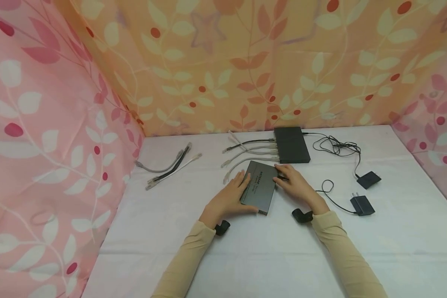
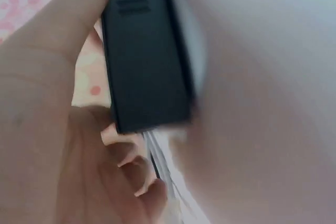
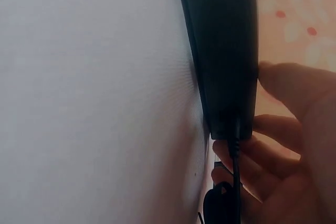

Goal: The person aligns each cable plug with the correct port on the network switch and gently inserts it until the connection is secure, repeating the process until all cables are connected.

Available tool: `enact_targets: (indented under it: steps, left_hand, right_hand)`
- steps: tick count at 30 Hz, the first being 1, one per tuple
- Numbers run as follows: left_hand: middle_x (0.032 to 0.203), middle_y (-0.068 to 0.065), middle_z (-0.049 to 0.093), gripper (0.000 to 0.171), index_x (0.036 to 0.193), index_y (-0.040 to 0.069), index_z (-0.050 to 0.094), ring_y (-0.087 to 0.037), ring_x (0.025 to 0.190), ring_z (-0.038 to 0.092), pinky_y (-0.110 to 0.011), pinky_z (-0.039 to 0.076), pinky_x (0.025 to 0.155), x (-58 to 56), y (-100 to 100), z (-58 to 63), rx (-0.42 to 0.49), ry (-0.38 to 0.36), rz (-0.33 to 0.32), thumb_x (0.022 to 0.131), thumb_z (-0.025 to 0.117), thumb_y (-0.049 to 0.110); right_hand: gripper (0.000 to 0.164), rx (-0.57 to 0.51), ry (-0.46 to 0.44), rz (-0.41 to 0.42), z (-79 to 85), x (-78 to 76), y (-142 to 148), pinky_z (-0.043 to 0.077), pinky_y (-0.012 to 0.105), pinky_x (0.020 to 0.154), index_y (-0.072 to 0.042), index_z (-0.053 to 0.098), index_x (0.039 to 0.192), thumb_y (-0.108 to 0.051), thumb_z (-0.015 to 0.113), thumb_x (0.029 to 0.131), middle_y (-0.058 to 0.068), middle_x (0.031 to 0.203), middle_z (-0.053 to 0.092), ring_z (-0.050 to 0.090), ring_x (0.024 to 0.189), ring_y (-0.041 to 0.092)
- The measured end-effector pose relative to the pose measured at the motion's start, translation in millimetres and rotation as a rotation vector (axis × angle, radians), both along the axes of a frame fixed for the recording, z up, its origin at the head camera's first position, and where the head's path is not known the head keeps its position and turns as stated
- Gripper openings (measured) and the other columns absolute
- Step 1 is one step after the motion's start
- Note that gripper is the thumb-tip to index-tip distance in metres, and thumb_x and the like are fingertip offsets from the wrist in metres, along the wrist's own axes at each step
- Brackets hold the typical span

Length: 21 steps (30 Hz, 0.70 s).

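Right now the box (image 1: pixel 258 186) is sitting at the table (image 1: pixel 223 265), just right of centre in the head frame, slanting slightly; whether it's resting fully flat isn't showing clearly. It's probably going to be handling light and stiff, its smooth shell maybe sliding a little, so the slim edges are looking like the best hold. The cord (image 3: pixel 235 171), plugging into the right edge, is likely being the delicate spot, better spared any tugging. And the left hand (image 1: pixel 227 198) is gripping from the lower left, thumb lying along the near end, fingers spreading at the left edge. Meanwhile the right hand (image 1: pixel 296 186) is holding the right edge, thumb and bent fingers bracketing the cord. Both forearms are angling inward from the bottom of the frame.
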<state>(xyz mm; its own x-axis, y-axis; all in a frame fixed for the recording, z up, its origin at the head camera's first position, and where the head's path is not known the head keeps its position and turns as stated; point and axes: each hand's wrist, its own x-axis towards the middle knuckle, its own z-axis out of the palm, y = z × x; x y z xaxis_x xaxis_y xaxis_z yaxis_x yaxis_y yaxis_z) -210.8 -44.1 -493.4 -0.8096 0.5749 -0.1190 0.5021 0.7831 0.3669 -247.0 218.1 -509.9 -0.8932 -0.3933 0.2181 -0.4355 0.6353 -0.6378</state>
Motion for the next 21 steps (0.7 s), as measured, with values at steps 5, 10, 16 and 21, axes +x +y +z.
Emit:
enact_targets:
  steps: [5, 10, 16, 21]
  left_hand:
    - [0.156, -0.008, -0.003, 0.106, 0.148, 0.019, -0.01, -0.023, 0.143, 0.006, -0.041, 0.016, 0.114, 2.4, -10.9, -7.6, 0.0, -0.078, 0.022, 0.077, 0.046, 0.074]
    - [0.156, -0.01, -0.004, 0.099, 0.148, 0.018, -0.011, -0.021, 0.143, 0.002, -0.04, 0.008, 0.115, 4.8, -9.5, -11.4, 0.027, -0.065, -0.001, 0.082, 0.04, 0.072]
    - [0.156, -0.01, -0.005, 0.097, 0.147, 0.021, -0.012, -0.022, 0.143, 0.003, -0.04, 0.011, 0.115, 6.6, -6.2, -13.5, 0.0, -0.048, 0.016, 0.082, 0.039, 0.071]
    - [0.155, -0.015, -0.001, 0.096, 0.149, 0.017, -0.008, -0.025, 0.143, 0.007, -0.041, 0.014, 0.114, 10.5, -1.8, -10.6, -0.013, -0.015, 0.022, 0.083, 0.039, 0.07]
  right_hand:
    - [0.063, 0.047, -0.01, 0.035, 2.0, 5.8, -0.9, 0.033, 0.054, 0.101, 0.005, 0.036, 0.139, -0.023, 0.062, 0.09, 0.024, 0.138, 0.038, 0.039, 0.126, 0.041]
    - [0.065, 0.084, -0.027, 0.035, 2.8, 9.5, -4.4, 0.029, 0.055, 0.104, 0.005, 0.033, 0.14, -0.026, 0.061, 0.09, 0.024, 0.147, 0.027, 0.029, 0.133, 0.042]
    - [0.068, 0.127, -0.056, 0.038, 4.0, 10.0, -6.8, 0.027, 0.057, 0.103, 0.004, 0.03, 0.141, -0.033, 0.058, 0.092, 0.024, 0.15, 0.019, 0.024, 0.134, 0.044]
    - [0.068, 0.151, -0.084, 0.051, 4.5, 8.1, -5.6, 0.022, 0.059, 0.105, 0.001, 0.028, 0.143, -0.036, 0.054, 0.093, 0.021, 0.152, 0.014, 0.021, 0.134, 0.047]
